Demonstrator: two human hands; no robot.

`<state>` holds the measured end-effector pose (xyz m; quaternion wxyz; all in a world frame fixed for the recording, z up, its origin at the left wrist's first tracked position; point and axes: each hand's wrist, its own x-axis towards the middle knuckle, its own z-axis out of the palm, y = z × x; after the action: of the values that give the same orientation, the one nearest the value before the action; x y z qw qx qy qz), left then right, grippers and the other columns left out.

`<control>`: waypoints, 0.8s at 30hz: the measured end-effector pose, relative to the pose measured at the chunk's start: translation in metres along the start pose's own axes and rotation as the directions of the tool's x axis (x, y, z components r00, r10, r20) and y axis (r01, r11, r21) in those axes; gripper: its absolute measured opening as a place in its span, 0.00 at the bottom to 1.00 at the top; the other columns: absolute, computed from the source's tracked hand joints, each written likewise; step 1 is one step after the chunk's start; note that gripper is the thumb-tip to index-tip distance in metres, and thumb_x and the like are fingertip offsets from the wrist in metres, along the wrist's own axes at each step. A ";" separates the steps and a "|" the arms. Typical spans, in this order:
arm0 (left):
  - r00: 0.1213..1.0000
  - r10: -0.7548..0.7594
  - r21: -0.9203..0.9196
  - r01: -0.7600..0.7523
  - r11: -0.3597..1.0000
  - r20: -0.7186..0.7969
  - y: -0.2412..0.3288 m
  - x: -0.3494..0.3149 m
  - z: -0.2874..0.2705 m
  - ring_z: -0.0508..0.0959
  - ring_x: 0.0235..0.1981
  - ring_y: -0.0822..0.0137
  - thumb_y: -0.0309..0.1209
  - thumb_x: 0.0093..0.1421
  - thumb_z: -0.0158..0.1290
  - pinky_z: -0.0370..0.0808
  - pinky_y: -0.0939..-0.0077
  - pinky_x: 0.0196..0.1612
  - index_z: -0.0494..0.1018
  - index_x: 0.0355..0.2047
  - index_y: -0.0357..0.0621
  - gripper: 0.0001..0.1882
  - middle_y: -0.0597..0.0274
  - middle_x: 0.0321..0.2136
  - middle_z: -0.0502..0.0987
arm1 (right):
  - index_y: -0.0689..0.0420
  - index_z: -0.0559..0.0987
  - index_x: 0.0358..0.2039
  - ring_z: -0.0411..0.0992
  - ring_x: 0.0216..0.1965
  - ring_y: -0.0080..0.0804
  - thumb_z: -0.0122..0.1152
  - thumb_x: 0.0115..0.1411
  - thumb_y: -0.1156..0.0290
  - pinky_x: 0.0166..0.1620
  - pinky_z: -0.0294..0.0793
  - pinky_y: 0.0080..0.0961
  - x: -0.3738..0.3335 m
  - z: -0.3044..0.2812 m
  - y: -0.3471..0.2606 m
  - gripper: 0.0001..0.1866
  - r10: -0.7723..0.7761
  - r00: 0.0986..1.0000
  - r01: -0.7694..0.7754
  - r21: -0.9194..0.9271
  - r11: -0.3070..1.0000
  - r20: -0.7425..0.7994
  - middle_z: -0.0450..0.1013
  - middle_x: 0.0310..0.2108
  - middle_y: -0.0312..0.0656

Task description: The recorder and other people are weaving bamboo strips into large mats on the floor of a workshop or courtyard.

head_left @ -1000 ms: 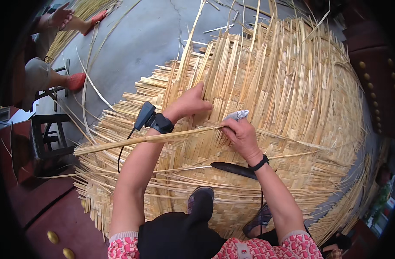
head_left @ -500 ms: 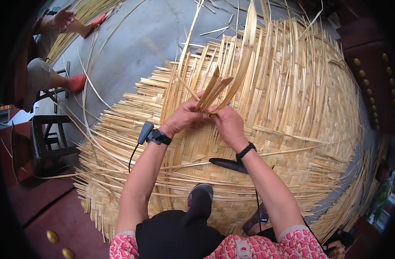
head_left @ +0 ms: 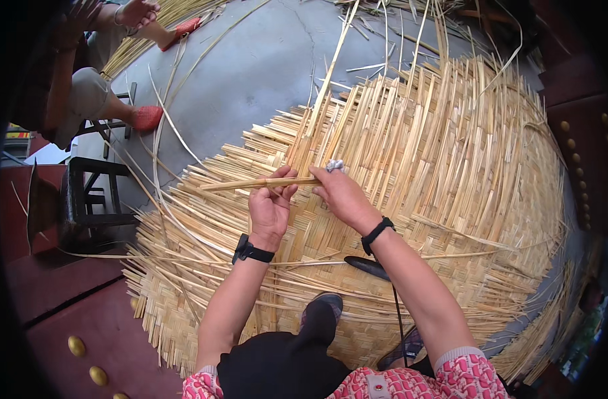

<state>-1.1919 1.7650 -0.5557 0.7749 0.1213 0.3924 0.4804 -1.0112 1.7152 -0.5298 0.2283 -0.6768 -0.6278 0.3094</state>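
1. Strip: up off the mat, in front of the wearer, roughly level, running left to right across both hands, long end sticking out past the left one
2. Mat: big woven sheet on the floor, carries the tool and loose strips; near part tightly woven, far and left edges ragged with free ends
3. Tool: dark, slim, lies on the mat below the right forearm, partly overlapped by it
4. Left hand: palm turned up, fingers curled partway, strip lying across them; cannot tell how firmly it grips
5. Right hand: back up, thumb and forefinger closed in a pinch on the strip's right end; just beside the left hand, a small gap between
6. Pale scrap at the right fingertips, cannot tell what it is
7. Arms: both come up from the lower edge and angle inward, elbows wide, dark band on each wrist
8. Wearer's foot on the mat, between the forearms
9. Left side: black stool near the mat's edge; beyond it a seated person's red shoe on the floor
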 end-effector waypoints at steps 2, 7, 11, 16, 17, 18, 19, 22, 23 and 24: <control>0.984 -0.051 0.367 -0.015 0.930 0.169 0.036 0.020 0.032 0.81 0.47 0.62 0.25 0.67 0.47 0.80 0.77 0.37 0.77 0.45 0.40 0.11 0.55 0.46 0.78 | 0.53 0.78 0.43 0.74 0.35 0.47 0.61 0.61 0.67 0.39 0.74 0.41 0.002 -0.007 0.009 0.10 -0.014 1.000 0.014 0.027 1.000 0.001 0.74 0.30 0.48; 0.870 -0.114 0.819 -0.491 -0.298 0.481 0.052 0.091 0.056 0.80 0.39 0.61 0.28 0.63 0.50 0.77 0.68 0.40 0.82 0.42 0.43 0.12 0.63 0.38 0.79 | 0.49 0.79 0.37 0.73 0.30 0.45 0.63 0.58 0.67 0.34 0.74 0.38 -0.008 -0.010 -0.002 0.06 -0.190 0.981 0.192 0.054 0.980 -0.042 0.73 0.26 0.44; 0.936 -0.316 0.984 -0.121 0.129 0.156 0.031 0.083 0.088 0.76 0.38 0.68 0.24 0.59 0.49 0.73 0.72 0.43 0.69 0.54 0.37 0.21 0.61 0.35 0.77 | 0.49 0.79 0.35 0.74 0.28 0.43 0.64 0.57 0.67 0.31 0.74 0.36 -0.011 -0.023 0.006 0.06 -0.242 0.959 0.246 0.006 0.969 -0.148 0.72 0.25 0.43; 0.830 -0.531 0.960 -0.018 0.279 0.170 0.042 0.079 0.088 0.79 0.36 0.70 0.21 0.51 0.63 0.77 0.72 0.41 0.72 0.46 0.32 0.21 0.59 0.36 0.80 | 0.53 0.80 0.27 0.71 0.19 0.37 0.65 0.53 0.68 0.26 0.72 0.31 -0.008 -0.004 -0.002 0.04 -0.123 0.929 0.130 -0.004 0.992 -0.349 0.72 0.18 0.42; 0.833 -0.525 0.959 -0.025 0.283 0.177 0.036 0.083 0.082 0.79 0.36 0.70 0.21 0.51 0.63 0.77 0.72 0.41 0.72 0.46 0.32 0.21 0.59 0.36 0.80 | 0.53 0.80 0.27 0.71 0.19 0.37 0.65 0.53 0.68 0.26 0.72 0.31 -0.007 0.002 0.000 0.04 -0.132 0.927 0.137 -0.009 0.991 -0.352 0.72 0.18 0.42; 0.864 -0.456 0.922 -0.024 0.388 0.214 0.033 0.087 0.066 0.79 0.35 0.72 0.20 0.52 0.63 0.77 0.75 0.39 0.73 0.45 0.34 0.19 0.62 0.34 0.79 | 0.54 0.80 0.26 0.71 0.20 0.34 0.64 0.54 0.68 0.26 0.71 0.29 -0.005 0.008 -0.006 0.05 0.063 0.917 0.014 0.189 0.982 -0.393 0.72 0.18 0.41; 0.885 -0.392 0.869 -0.027 0.494 0.250 0.028 0.086 0.059 0.78 0.33 0.75 0.20 0.52 0.63 0.78 0.77 0.38 0.75 0.45 0.35 0.18 0.66 0.32 0.79 | 0.56 0.79 0.25 0.71 0.20 0.31 0.64 0.55 0.68 0.26 0.71 0.28 -0.004 0.011 -0.006 0.06 0.266 0.881 -0.109 0.378 0.919 -0.392 0.72 0.18 0.41; 0.884 -0.366 0.733 0.040 0.679 0.290 0.023 0.075 0.044 0.78 0.34 0.76 0.20 0.52 0.64 0.77 0.78 0.41 0.76 0.47 0.38 0.20 0.67 0.34 0.80 | 0.55 0.78 0.33 0.76 0.23 0.35 0.62 0.54 0.68 0.28 0.73 0.30 0.001 0.013 -0.006 0.07 0.336 0.874 -0.193 0.382 0.904 -0.352 0.74 0.21 0.42; 0.885 -0.303 0.618 0.022 0.786 0.354 0.021 0.071 0.041 0.78 0.34 0.77 0.19 0.52 0.64 0.77 0.78 0.43 0.76 0.48 0.38 0.21 0.68 0.34 0.80 | 0.54 0.78 0.35 0.75 0.23 0.35 0.62 0.55 0.68 0.28 0.72 0.30 0.003 0.013 -0.006 0.08 0.374 0.854 -0.221 0.398 0.890 -0.362 0.74 0.21 0.41; 0.871 -0.324 0.613 0.033 0.789 0.370 0.026 0.073 0.033 0.78 0.43 0.75 0.19 0.51 0.64 0.75 0.77 0.51 0.75 0.51 0.38 0.25 0.66 0.45 0.80 | 0.54 0.78 0.35 0.75 0.23 0.35 0.62 0.55 0.68 0.28 0.72 0.30 0.004 0.015 -0.011 0.08 0.374 0.856 -0.222 0.401 0.889 -0.356 0.74 0.21 0.41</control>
<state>-1.1675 1.8460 -0.5550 0.8115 0.4257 0.3380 0.2145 -1.0289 1.7192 -0.5333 0.4224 -0.7671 -0.3843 0.2923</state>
